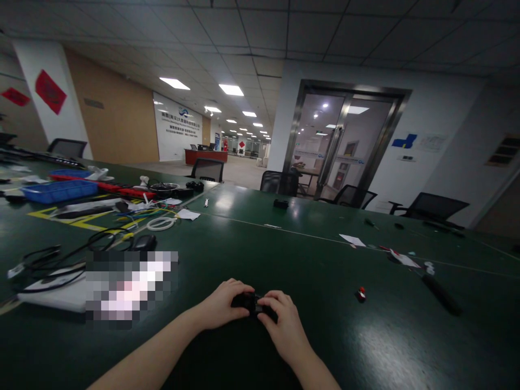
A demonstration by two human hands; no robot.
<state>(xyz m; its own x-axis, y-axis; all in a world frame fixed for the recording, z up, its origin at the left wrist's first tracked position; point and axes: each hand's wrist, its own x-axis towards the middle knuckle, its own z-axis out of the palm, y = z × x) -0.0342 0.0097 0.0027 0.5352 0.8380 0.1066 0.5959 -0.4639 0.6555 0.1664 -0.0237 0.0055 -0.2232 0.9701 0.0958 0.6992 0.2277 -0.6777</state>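
Observation:
Close in front of me, a small dark object (pixel 254 304) is held between both hands just over the green table (pixel 227 254). It is black with a greyish patch in its middle; its exact kind I cannot make out. My left hand (pixel 225 303) grips its left end, thumb below and fingers over the top. On its right end, my right hand (pixel 283 319) pinches with thumb and curled fingers. The fingers cover much of it. Right of my hands lies a small red and dark item (pixel 361 294).
A screwdriver-like tool with a black handle (pixel 441 294) lies at the right, near paper scraps (pixel 404 260). To the left are a black mouse (pixel 144 242), cables, a white box-like object (pixel 57 295) and a blue tray (pixel 60 191). A small black block (pixel 280 203) sits toward the far edge.

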